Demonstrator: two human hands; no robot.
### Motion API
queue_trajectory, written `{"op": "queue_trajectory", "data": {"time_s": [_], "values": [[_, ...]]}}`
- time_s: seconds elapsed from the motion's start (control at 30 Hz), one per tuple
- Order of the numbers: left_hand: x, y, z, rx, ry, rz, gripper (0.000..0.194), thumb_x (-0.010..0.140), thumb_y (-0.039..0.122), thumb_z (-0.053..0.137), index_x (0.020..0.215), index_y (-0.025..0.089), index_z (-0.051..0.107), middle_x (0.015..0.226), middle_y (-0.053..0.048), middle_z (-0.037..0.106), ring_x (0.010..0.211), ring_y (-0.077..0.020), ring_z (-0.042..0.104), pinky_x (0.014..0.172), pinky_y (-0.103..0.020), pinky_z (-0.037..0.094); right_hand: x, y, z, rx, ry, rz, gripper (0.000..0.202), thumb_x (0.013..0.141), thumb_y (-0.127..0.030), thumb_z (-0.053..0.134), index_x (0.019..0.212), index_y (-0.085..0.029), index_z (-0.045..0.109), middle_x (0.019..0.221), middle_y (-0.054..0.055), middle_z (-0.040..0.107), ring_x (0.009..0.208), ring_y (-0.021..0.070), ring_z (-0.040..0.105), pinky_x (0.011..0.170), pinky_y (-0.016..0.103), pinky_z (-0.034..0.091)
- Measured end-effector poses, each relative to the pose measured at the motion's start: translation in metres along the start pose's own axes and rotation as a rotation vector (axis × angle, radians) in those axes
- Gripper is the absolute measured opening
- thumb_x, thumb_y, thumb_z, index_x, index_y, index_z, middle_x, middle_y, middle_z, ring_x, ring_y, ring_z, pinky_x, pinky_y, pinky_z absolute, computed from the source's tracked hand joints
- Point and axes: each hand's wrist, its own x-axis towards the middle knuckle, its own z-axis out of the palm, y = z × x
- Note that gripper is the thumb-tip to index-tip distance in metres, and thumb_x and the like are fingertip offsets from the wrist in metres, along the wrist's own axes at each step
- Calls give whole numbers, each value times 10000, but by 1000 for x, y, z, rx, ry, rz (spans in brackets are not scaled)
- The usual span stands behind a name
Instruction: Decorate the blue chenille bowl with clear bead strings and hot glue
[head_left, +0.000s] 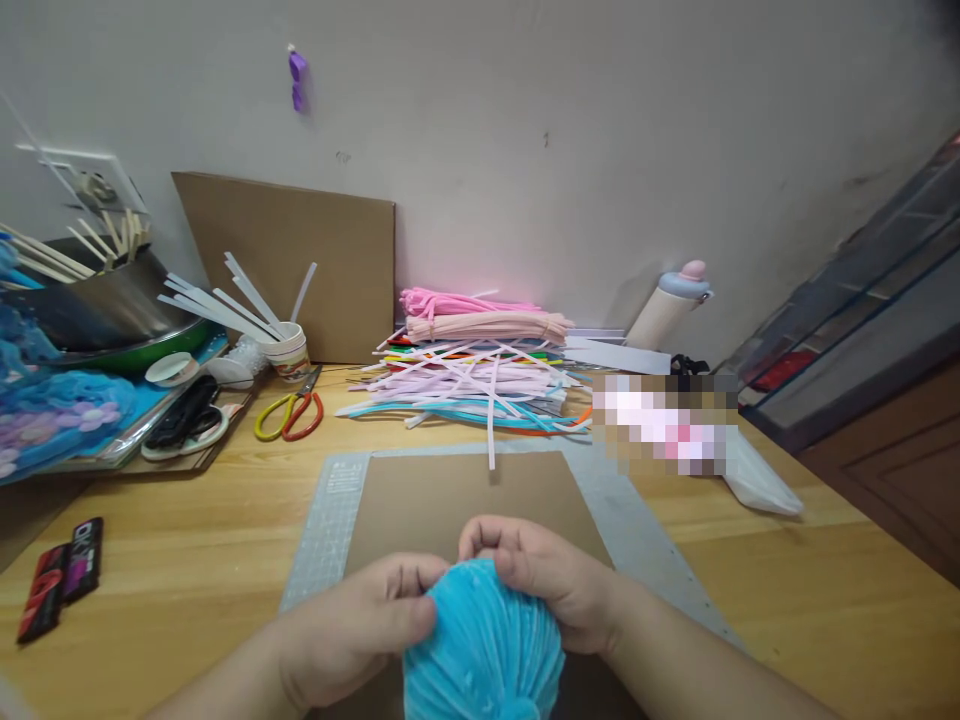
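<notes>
In the head view, my left hand (367, 612) and right hand (559, 580) are holding the pleated blue ball (480, 640) over brown cardboard (465, 500), its folds running nearward to a gathered knot (519, 708); a packet (84, 560) is showing "OK".

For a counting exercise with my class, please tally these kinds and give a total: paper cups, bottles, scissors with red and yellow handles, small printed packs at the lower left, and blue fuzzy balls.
Paper cup: 1
Bottle: 1
Red-and-yellow scissors: 1
Small printed packs: 2
Blue fuzzy ball, held by the left hand and right hand: 1
Total: 6
</notes>
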Motion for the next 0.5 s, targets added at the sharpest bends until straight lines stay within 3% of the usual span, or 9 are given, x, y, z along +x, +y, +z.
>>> {"op": "queue_trajectory", "data": {"time_s": [0.07,0.13,0.3,0.37,0.5], "values": [[-2,2,-1,6,30,17,407,636,442,779,858,106,722,743,-55,700,659,-109,623,655,-194,460,1,-5,-1,22,59,-66,311,785,-403,680,914,-126,622,711,27,639,583,93,571,546,184,401],[-4,4,-1,1,69,111,390,624,406,795,899,140,719,804,-54,715,734,-138,644,700,-219,477,3,-9,-5,90,119,-131,304,856,-447,565,931,-159,623,772,40,667,687,133,616,648,238,443],[-2,4,1,-29,169,338,495,665,339,777,1124,199,655,1048,-83,698,1054,-239,597,961,-354,409,8,-9,-12,153,58,-110,295,858,-437,557,1012,-201,645,898,37,710,886,194,640,849,344,444],[0,3,4,-43,176,357,481,690,292,761,1149,211,640,1084,-84,689,1090,-242,582,979,-362,397,9,-4,-13,174,55,-94,288,869,-398,552,1069,-211,641,918,37,722,922,203,643,890,374,433],[0,4,11,-111,175,398,371,821,368,613,1145,190,642,1104,-110,682,1085,-247,591,955,-382,425,12,5,-16,232,47,-56,357,881,-446,513,1061,-180,667,963,70,728,986,225,637,954,410,405]]}}
